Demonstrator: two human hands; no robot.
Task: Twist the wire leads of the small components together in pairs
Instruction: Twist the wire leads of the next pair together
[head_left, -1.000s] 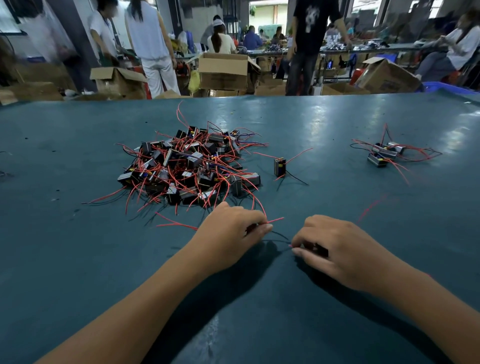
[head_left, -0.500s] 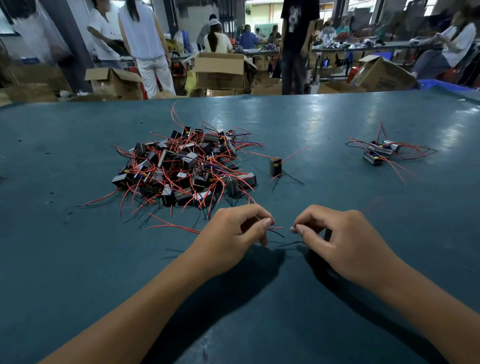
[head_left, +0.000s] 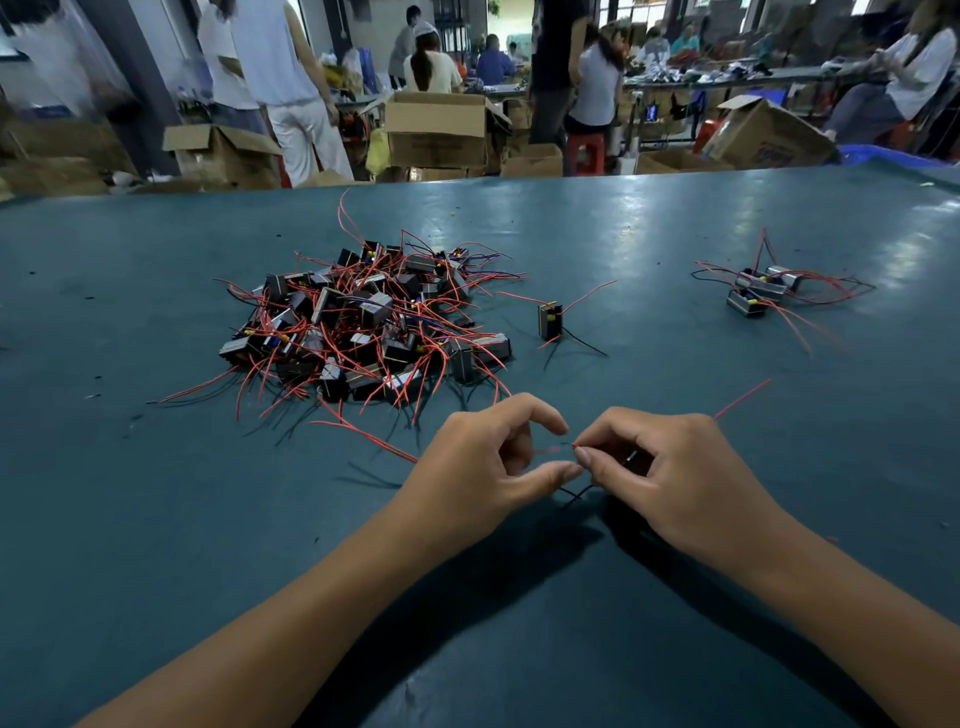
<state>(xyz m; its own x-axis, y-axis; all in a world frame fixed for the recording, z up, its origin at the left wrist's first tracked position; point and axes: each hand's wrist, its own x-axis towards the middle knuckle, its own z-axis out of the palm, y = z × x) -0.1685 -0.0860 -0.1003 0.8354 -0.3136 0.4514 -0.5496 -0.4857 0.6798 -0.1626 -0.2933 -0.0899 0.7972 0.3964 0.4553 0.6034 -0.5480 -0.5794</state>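
Observation:
My left hand (head_left: 483, 467) and my right hand (head_left: 670, 473) meet fingertip to fingertip just above the teal table (head_left: 156, 519). Both pinch thin red wire leads (head_left: 550, 449) between thumb and forefinger. A small black component (head_left: 631, 460) sits tucked under my right hand's curled fingers, and a red lead (head_left: 743, 397) trails out behind that hand. Another red lead (head_left: 363, 434) runs left from under my left hand. Black leads (head_left: 576, 493) hang below the fingertips. The component under my left hand is hidden.
A big heap of black components with red leads (head_left: 363, 327) lies beyond my left hand. One single component (head_left: 549, 321) stands to its right. A small group of components (head_left: 758, 291) lies far right. Cardboard boxes (head_left: 441, 130) and people stand past the table's far edge.
Both hands have lifted off the table and come together. The fingertips, apart a second ago, now touch around the red leads.

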